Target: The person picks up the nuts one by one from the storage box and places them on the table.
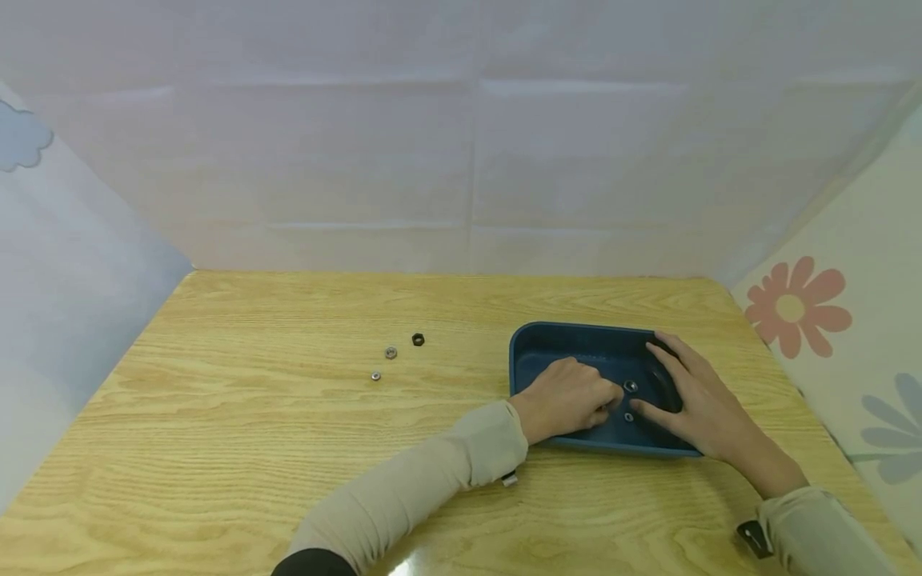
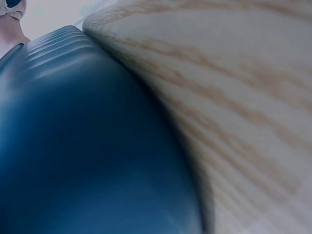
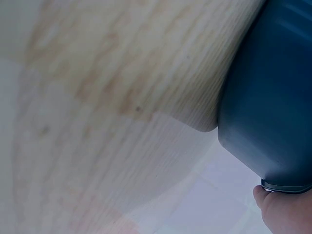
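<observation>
A dark blue tray [image 1: 591, 340] stands on the right side of the table in the head view. My left hand [image 1: 569, 396] reaches over its left part, fingers curled and pointing down inside; whether they pinch something is hidden. Just right of those fingers, a larger metal nut [image 1: 630, 386] and a smaller nut [image 1: 629, 417] lie on the tray floor. My right hand [image 1: 702, 408] lies over the tray's right wall, fingers spread and thumb reaching inside. In the right wrist view, the right hand [image 3: 287, 212] touches the rim. The left wrist view shows mostly the tray's outer wall [image 2: 97, 146].
Left of the tray, a black nut [image 1: 418, 340], a silver nut [image 1: 390, 352] and a smaller silver nut [image 1: 375, 376] lie apart on the wooden table [image 1: 252, 416]. A pale sheet [image 1: 360, 160] hangs behind the table; patterned sheets flank it.
</observation>
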### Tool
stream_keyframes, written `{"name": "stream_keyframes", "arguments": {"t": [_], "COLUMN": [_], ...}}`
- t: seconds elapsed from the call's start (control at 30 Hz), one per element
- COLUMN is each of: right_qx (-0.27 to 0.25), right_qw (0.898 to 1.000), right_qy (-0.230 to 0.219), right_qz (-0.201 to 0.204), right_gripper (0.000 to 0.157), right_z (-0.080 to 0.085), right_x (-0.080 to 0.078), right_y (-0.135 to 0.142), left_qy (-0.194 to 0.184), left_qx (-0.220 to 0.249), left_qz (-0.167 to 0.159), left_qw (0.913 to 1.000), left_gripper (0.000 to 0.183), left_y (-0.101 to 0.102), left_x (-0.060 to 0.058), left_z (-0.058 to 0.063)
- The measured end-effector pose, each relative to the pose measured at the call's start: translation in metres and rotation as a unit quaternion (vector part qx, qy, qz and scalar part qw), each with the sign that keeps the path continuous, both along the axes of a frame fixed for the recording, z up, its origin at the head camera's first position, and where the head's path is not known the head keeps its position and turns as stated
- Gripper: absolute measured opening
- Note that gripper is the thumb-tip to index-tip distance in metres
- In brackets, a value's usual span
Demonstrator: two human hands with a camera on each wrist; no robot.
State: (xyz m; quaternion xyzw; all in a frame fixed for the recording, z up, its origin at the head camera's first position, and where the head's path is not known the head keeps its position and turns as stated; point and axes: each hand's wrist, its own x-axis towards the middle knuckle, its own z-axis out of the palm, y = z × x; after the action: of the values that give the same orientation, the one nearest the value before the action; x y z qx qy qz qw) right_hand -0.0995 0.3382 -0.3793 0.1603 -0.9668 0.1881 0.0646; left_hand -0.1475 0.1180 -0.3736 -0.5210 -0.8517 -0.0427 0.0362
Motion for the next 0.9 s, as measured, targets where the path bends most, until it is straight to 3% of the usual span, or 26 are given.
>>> {"name": "stream_keyframes", "arguments": {"t": [0.3,0.6,0.9], "right_qx": [0.001,0.005,0.003], "right_qw": [1.0,1.0,1.0], "right_qy": [0.005,-0.005,-0.005], "right_qz": [0.001,-0.006,-0.009], "right_gripper": [0.092,0.093,0.094], "right_z": [-0.002,0.0,0.0], "right_x": [0.0,0.0,-0.001], "right_y": [0.0,0.0,0.001], "left_qy": [0.028,0.018,0.041], "left_qx": [0.001,0.014,0.031], "left_qz": [0.008,0.012,0.022], "left_qw": [0.9996,0.9997,0.9985], "left_gripper": [0.014,0.016,0.017], "left_y": [-0.003,-0.013,-0.027], "left_x": [0.002,0.003,0.004], "left_z": [0.002,0.01,0.017]}}
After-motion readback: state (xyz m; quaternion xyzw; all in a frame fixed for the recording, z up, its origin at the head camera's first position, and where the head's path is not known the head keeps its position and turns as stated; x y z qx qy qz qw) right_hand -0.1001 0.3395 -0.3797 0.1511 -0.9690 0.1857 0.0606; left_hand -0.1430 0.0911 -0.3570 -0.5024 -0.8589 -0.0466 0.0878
